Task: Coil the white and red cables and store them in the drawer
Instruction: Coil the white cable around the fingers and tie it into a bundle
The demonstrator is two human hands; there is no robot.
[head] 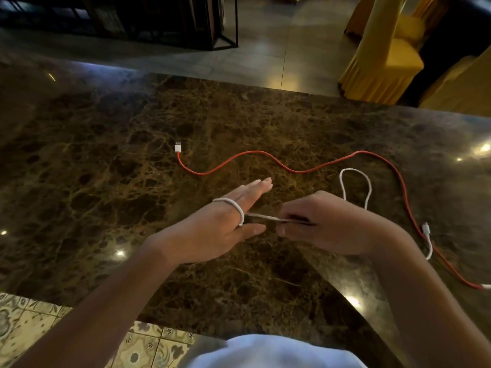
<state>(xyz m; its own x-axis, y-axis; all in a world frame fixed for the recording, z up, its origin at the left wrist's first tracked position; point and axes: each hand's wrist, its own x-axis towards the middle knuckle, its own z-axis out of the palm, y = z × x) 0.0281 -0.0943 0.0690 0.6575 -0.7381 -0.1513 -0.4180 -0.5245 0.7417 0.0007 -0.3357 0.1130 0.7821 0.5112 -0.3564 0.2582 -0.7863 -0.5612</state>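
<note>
Across the whole lower view runs one dark brown marble counter [106, 160], its far edge meeting the grey floor and its near edge ending over patterned tiles [29, 322] at lower left. The left half of the slab lies bare, as does the strip beyond the cables. No writing or brand can be read anywhere. Past the far right edge stand yellow-covered chairs [385, 57] (at least two, the rest cut off), and a black metal frame [223, 27] stands at top centre.

Two cables lie here. The red cable [239, 158] snakes over the counter from a white plug [178, 148] at centre to the right edge. The white cable [356, 181] is shorter: one turn wraps the fingers of the left hand [215, 229], which is flat with fingers straight, and a taut stretch runs to the right hand [326, 224], whose curled fingers pinch it. Beyond that hand the cable makes one loop on the slab, and its end connector [426, 229] lies beside the red cable at right.
</note>
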